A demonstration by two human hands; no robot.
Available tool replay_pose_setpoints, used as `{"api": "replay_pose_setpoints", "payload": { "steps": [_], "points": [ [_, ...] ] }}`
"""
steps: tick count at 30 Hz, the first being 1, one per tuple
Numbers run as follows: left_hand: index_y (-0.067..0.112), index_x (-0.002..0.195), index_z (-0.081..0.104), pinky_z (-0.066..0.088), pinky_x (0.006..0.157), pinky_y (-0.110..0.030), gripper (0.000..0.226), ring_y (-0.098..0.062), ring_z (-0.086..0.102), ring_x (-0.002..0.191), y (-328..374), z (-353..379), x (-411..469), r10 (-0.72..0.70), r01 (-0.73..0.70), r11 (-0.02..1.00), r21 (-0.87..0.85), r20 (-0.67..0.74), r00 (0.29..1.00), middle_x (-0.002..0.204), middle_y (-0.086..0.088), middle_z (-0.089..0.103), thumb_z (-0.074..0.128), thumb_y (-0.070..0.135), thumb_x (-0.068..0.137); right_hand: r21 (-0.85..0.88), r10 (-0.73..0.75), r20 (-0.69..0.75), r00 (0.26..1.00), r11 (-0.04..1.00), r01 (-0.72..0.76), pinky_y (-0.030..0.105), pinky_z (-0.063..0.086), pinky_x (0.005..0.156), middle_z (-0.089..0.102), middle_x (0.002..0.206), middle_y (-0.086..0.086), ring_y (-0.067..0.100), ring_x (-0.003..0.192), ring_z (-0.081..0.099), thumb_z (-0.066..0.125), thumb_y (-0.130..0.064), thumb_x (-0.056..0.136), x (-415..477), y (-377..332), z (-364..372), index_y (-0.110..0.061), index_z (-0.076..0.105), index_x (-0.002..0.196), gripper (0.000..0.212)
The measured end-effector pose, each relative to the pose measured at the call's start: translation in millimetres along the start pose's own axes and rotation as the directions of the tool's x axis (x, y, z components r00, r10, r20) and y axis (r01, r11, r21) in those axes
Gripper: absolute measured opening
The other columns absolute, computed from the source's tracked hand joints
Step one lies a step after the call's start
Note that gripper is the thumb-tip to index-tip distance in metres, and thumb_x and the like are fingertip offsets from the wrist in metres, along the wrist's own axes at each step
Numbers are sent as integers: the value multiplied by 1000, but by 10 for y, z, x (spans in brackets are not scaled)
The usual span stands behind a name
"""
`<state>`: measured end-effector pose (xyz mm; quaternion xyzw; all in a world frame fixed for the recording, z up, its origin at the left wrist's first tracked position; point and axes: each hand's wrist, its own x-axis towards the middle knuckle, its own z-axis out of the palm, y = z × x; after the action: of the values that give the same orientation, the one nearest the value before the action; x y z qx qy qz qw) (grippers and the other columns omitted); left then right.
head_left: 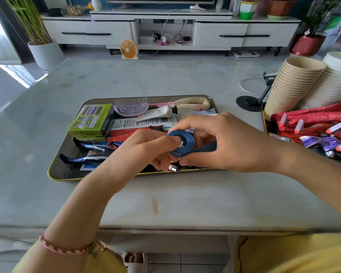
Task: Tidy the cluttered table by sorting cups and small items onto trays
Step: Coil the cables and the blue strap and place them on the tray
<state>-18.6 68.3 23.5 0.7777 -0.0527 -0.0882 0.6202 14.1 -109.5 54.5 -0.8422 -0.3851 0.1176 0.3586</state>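
Both hands meet over the near right part of the middle tray (54,175), each gripping the same blue cable (185,141). The left hand (144,148) has its fingers curled under the flat coil, with a fingertip pushed against the coil's centre. The right hand (224,142) reaches in from the other side, forefinger laid on the top of the coil and thumb below, pinching it where the loose run of cable leads off under the palm. A silver plug (174,168) pokes out beneath the hands, just above the tray's near edge. The coil is held clear of the tray's contents, not lying on them. In the tray's far left corner sits a green box (90,121), and beside it along the far edge lie a lilac hairbrush (130,108) and a white tube (158,113). Two blue razors (95,148) lie near the left edge, in front of the box, and printed packets fill the middle. The tray stands in the middle of the pale table (165,194). At the table's right edge a second tray (264,119) holds a leaning stack of brown paper cups (295,79), a stack of white cups (337,75) just beside it, and a heap of red packets (313,117) in front. A black stand (248,102) rests on the table between the two trays.
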Motion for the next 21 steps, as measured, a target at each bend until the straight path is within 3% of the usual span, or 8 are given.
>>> {"api": "replay_pose_setpoints", "payload": {
  "steps": [2,4,7,9,12,16,19,21],
  "points": [
    [4,66,66,47,57,-20,30,-12,56,54,-4,-66,-17,-25,23,999,34,52,998,61,-10,60,58,33,68,38,-6,36,999,999,4,48,51,75,71,83,9,26,76,67,75,-23,76,-1,-18,26,-23,61,110,37],
    [9,62,66,47,56,-20,29,-14,55,54,1,-78,-26,-29,29,1000,-1,85,996,60,-9,59,64,38,60,54,-15,26,1000,998,13,40,53,70,71,76,9,22,68,65,77,-22,74,-5,-20,50,-22,61,103,33],
    [-3,81,67,48,58,-23,57,-16,57,60,-54,-37,15,13,-10,994,-106,27,1000,69,-15,63,61,50,63,-10,-28,-162,986,1000,27,27,45,56,66,62,4,9,52,53,80,-29,68,-7,0,83,-14,57,88,34],
    [-6,92,65,49,62,-25,58,-17,57,65,-54,46,32,46,-47,994,-100,-6,999,76,-19,64,57,49,75,-111,-27,-275,961,994,-4,31,47,55,63,61,-1,10,54,53,77,-41,65,2,10,111,-13,51,83,43],
    [-2,83,65,50,62,-26,49,-14,58,61,-56,183,30,100,-104,993,-57,-69,993,68,-10,64,50,44,79,-195,-32,-353,935,980,-40,40,49,57,61,62,-5,10,59,56,72,-48,66,11,42,126,-15,47,81,44],
    [-2,82,63,50,60,-22,44,-15,57,59,-49,108,36,36,-35,996,-76,11,999,64,-9,61,51,40,76,-4,57,-166,984,998,-58,41,50,60,68,70,6,16,55,56,78,-37,67,16,-3,86,-16,50,94,44],
    [0,78,68,48,55,-20,33,-16,55,55,-14,1,-7,-56,85,982,-169,170,984,64,-11,60,55,31,73,168,32,45,998,985,-39,35,54,76,72,84,7,16,76,68,79,-21,70,-22,-57,54,-16,54,103,42],
    [0,76,68,47,51,-20,32,-16,54,53,-5,-18,-29,-65,112,967,-227,203,977,66,-14,59,62,31,70,176,8,88,996,984,-23,30,56,69,72,84,8,20,74,68,77,-21,73,-31,-70,56,-21,55,102,36]
  ]
}}
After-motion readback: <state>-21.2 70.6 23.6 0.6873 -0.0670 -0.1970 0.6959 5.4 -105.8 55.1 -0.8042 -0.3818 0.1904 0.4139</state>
